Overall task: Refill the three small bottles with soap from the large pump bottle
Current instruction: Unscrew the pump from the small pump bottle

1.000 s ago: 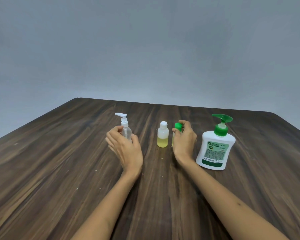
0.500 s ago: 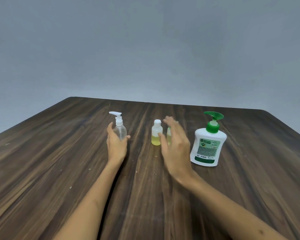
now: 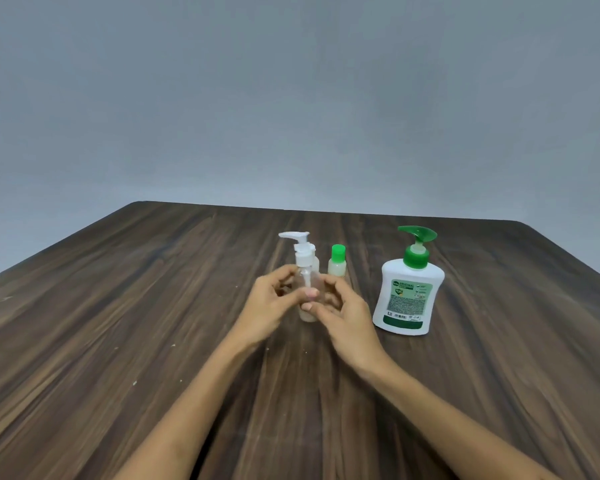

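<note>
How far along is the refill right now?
Nothing looks refilled yet. In hand: left hand and right hand both grip the clear pump bottle, its pump still on. Left: the green-capped bottle, capped, the white-capped one mostly hidden behind, and the untouched large pump bottle.

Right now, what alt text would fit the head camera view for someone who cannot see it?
Both hands, left hand and right hand, grip a clear pump bottle upright on a dark wooden table. Behind stands a green-capped small bottle; to the right, a large white soap bottle with a green pump.
</note>
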